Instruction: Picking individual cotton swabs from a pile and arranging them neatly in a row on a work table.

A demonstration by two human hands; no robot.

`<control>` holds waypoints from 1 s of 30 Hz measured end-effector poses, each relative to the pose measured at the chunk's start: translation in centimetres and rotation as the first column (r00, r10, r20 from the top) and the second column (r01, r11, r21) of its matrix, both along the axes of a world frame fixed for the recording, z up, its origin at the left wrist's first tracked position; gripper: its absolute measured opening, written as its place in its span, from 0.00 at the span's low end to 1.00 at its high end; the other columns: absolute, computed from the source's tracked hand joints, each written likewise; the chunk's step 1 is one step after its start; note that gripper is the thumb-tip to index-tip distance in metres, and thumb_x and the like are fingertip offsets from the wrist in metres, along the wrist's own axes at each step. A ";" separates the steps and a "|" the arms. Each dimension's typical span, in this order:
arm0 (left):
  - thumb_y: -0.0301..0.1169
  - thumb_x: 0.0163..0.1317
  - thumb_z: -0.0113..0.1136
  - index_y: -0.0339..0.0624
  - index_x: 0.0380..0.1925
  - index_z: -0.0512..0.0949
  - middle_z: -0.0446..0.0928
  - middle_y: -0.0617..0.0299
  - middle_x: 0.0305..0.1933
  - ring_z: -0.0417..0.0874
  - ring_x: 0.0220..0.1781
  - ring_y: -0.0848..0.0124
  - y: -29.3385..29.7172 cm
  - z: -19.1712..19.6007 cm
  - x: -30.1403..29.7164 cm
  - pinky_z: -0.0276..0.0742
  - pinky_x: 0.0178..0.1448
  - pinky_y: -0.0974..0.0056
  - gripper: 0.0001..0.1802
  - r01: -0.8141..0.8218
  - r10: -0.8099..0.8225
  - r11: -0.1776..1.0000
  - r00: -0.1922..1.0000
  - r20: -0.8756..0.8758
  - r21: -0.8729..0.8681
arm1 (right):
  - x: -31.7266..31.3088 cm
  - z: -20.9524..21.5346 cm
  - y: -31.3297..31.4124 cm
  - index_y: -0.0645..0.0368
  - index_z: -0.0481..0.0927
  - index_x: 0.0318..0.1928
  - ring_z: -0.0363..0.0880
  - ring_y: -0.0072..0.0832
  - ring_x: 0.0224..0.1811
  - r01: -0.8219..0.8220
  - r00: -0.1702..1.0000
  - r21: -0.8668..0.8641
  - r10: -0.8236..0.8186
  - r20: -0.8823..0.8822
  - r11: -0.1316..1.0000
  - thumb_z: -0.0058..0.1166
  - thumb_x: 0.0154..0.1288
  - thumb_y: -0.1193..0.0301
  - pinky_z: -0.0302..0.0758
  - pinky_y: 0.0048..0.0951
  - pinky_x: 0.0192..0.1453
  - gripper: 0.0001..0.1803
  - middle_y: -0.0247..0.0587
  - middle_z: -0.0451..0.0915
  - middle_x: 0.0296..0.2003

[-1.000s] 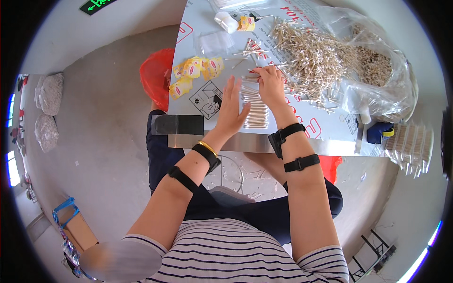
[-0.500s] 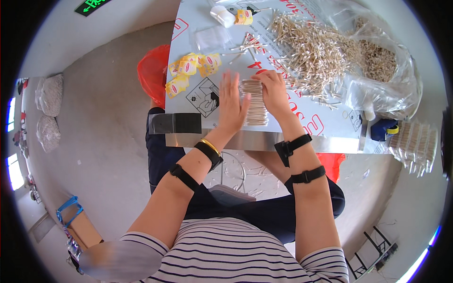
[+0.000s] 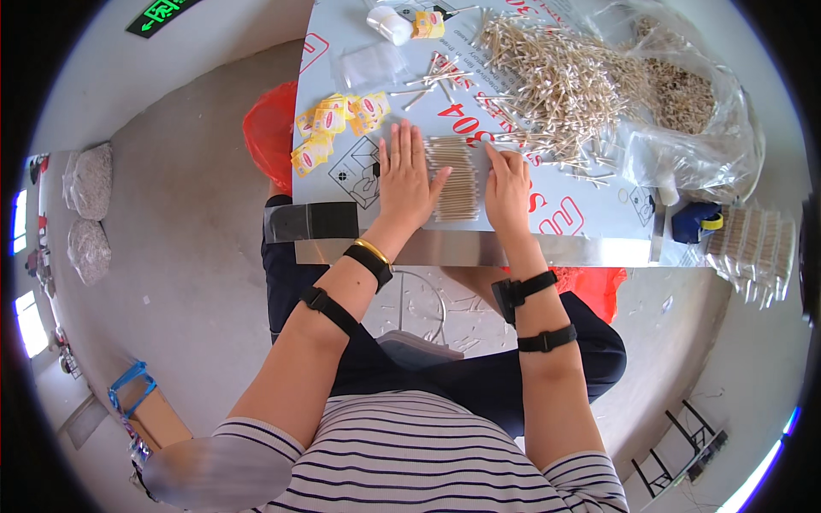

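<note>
A neat row of cotton swabs point(image 3: 455, 181) lies on the table near its front edge, the sticks side by side. My left hand point(image 3: 404, 186) rests flat along the row's left side, fingers stretched forward and thumb against the swabs. Just right of the row is my right hand point(image 3: 508, 192), its fingers loosely bent, the index apart from the thumb, with nothing visible between them. A big heap of loose cotton swabs point(image 3: 564, 81) spreads over the far right of the table. A few more loose swabs point(image 3: 443, 73) lie crossed beyond the row.
Yellow printed cards point(image 3: 321, 128) lie at the table's left, near clear plastic sleeves point(image 3: 372, 67) and a white roll point(image 3: 390, 26). A large clear bag point(image 3: 735, 111) of swabs stands at the right. A navy tape dispenser point(image 3: 691, 224) and bundled packs point(image 3: 753, 252) sit at the right edge.
My right hand has come off the far right corner of the swab row and drawn back beside it. My left hand has stayed along the left side, fingers now straighter and flatter.
</note>
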State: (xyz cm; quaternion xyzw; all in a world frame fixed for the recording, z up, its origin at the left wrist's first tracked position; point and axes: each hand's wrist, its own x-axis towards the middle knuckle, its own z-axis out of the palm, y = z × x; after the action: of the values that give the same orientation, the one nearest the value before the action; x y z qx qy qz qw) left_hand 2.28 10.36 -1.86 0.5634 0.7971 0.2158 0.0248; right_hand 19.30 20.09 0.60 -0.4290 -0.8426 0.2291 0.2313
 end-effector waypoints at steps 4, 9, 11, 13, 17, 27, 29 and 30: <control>0.59 0.77 0.44 0.20 0.78 0.53 0.49 0.34 0.85 0.44 0.88 0.42 -1.0 -0.5 0.0 0.36 0.88 0.41 0.50 -0.037 0.035 0.999 0.998 -0.054 -0.030 | -0.5 -0.8 1.3 0.54 0.80 0.67 0.74 0.44 0.54 -0.021 0.996 0.026 0.019 0.087 0.999 0.53 0.65 0.82 0.71 0.45 0.62 0.29 0.43 0.76 0.50; 0.59 0.77 0.45 0.23 0.78 0.54 0.48 0.34 0.85 0.43 0.88 0.41 -1.1 0.0 0.1 0.35 0.87 0.37 0.49 -0.013 0.009 0.997 0.999 -0.048 -0.073 | -1.3 -0.8 1.3 0.50 0.80 0.67 0.73 0.41 0.53 -0.040 0.987 0.121 0.020 0.159 0.992 0.55 0.64 0.80 0.70 0.45 0.60 0.30 0.40 0.75 0.49; 0.61 0.76 0.46 0.25 0.78 0.56 0.49 0.35 0.85 0.44 0.88 0.41 -1.0 0.0 0.2 0.36 0.86 0.36 0.50 -0.023 0.013 0.995 0.995 -0.099 -0.097 | -1.7 -0.5 1.1 0.49 0.80 0.68 0.73 0.40 0.53 -0.039 0.977 0.138 0.009 0.212 0.990 0.56 0.64 0.80 0.69 0.45 0.59 0.30 0.39 0.75 0.49; 0.62 0.75 0.46 0.29 0.79 0.57 0.48 0.35 0.85 0.44 0.88 0.40 -1.1 0.1 0.2 0.35 0.86 0.33 0.49 -0.021 0.012 0.996 0.995 -0.099 -0.090 | -2.1 -0.2 0.8 0.48 0.80 0.68 0.73 0.40 0.54 -0.056 0.975 0.118 0.029 0.219 0.991 0.58 0.64 0.78 0.69 0.46 0.58 0.30 0.39 0.75 0.49; 0.62 0.75 0.47 0.31 0.79 0.57 0.47 0.36 0.85 0.43 0.88 0.40 -0.9 0.1 0.4 0.35 0.86 0.33 0.49 -0.028 0.017 0.993 0.994 -0.107 -0.110 | -2.5 0.0 0.4 0.49 0.80 0.68 0.73 0.41 0.55 -0.077 0.976 0.114 0.052 0.210 0.990 0.58 0.66 0.76 0.69 0.47 0.59 0.29 0.39 0.75 0.50; 0.62 0.77 0.42 0.31 0.80 0.56 0.47 0.37 0.86 0.42 0.88 0.41 -1.1 0.2 0.3 0.33 0.86 0.33 0.48 -0.028 0.018 0.994 0.995 -0.096 -0.109 | -1.1 -0.4 -0.6 0.51 0.78 0.70 0.72 0.43 0.57 0.019 0.969 0.113 -0.046 0.243 0.993 0.58 0.67 0.74 0.67 0.47 0.62 0.29 0.40 0.74 0.54; 0.62 0.78 0.40 0.31 0.80 0.54 0.46 0.36 0.86 0.42 0.88 0.41 -1.0 0.2 0.4 0.33 0.86 0.33 0.48 -0.023 0.013 0.994 0.996 -0.090 -0.107 | -1.3 -0.4 -0.9 0.51 0.77 0.70 0.72 0.43 0.58 0.027 0.963 0.113 -0.056 0.264 0.993 0.57 0.68 0.74 0.67 0.47 0.62 0.29 0.40 0.74 0.54; 0.62 0.78 0.40 0.31 0.80 0.54 0.46 0.36 0.86 0.42 0.88 0.41 -1.0 0.2 0.4 0.33 0.86 0.33 0.48 -0.024 0.014 0.994 0.996 -0.091 -0.105 | -1.6 -0.5 -1.1 0.51 0.77 0.70 0.72 0.43 0.58 0.014 0.969 0.116 -0.043 0.243 0.993 0.57 0.68 0.74 0.67 0.47 0.62 0.29 0.40 0.74 0.55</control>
State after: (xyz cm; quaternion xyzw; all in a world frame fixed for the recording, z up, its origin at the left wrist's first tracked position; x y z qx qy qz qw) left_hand 2.64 9.38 -1.65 0.5627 0.8132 0.1477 0.0168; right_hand 17.71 18.95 0.12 -0.4522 -0.8702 0.1226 0.1527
